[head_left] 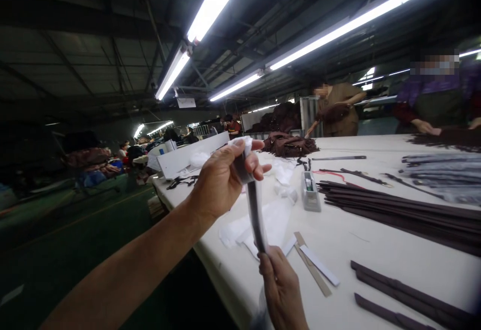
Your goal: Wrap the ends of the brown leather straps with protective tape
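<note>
A dark strap in a clear plastic sleeve (256, 214) stretches upright between my two hands over the table's near edge. At its upper end, my left hand (227, 174) grips the strap with thumb and fingers, and some white wrapping shows at the fingertips. Lower down, my right hand (280, 285) is closed round the sleeved strap. Behind the strap lie sheets of thin white wrapping (276, 219) on the white table (338, 239). To the right of my right hand are a white paper strip (320, 266) and a beige strip (312, 265).
A grey tape dispenser (310, 192) stands mid-table. Long dark straps (398, 214) lie in a bundle at the right, near plastic-wrapped ones (447, 172). More dark straps (409, 295) lie in front. Beyond a brown pile (291, 143), a person (338, 112) works; another person (436, 94) stands right.
</note>
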Available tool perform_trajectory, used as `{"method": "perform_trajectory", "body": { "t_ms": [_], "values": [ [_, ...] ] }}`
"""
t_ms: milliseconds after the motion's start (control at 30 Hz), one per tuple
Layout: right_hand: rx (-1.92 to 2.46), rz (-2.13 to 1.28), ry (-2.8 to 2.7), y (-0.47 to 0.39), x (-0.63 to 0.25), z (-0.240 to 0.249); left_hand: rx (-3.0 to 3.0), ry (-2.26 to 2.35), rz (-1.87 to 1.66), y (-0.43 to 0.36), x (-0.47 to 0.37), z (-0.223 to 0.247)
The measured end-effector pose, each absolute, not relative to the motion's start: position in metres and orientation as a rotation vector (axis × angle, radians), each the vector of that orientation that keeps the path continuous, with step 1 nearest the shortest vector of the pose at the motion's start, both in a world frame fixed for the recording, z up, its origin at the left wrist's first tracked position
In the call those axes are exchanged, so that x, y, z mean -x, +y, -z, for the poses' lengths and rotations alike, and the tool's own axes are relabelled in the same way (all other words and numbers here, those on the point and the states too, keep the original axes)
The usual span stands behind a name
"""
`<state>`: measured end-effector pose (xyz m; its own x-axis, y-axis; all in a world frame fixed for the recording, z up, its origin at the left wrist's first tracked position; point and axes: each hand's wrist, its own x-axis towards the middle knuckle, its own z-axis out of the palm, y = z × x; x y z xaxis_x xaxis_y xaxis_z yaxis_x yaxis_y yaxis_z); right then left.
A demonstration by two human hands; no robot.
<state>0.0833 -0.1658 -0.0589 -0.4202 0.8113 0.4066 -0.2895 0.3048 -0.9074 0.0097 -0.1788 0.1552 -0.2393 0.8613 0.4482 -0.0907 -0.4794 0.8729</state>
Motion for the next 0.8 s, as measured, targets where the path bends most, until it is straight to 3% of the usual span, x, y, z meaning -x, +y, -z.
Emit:
{"method": "perform_trajectory", "body": {
  "t_ms": [167,233,333,467,567,800],
  "values": [
    [0.396,-1.903,-1.494,-0.167,-0.083,0.053,-1.867,1.260,-1.558,-0.173,-0.007,-0.140],
    [0.393,-1.970,-1.454,-0.169,-0.095,0.048,-2.138,1.513,-1.333,-0.173,0.004,-0.128],
    [0.458,-1.611,-1.491,-0.155,-0.127,0.030,-2.561,1.851,-0.784,-0.177,0.022,-0.107],
    [0.352,-1.236,-1.872,-0.103,-0.161,-0.013,-2.679,1.833,-0.175,-0.198,0.024,-0.088],
    [0.119,-1.301,-2.043,-0.070,-0.158,-0.036,-2.297,1.894,-0.298,-0.219,0.008,-0.092],
    [-0.284,-2.262,-1.680,-0.109,-0.107,-0.003,-1.051,1.369,-1.215,-0.228,-0.020,-0.115]
  ]
}}
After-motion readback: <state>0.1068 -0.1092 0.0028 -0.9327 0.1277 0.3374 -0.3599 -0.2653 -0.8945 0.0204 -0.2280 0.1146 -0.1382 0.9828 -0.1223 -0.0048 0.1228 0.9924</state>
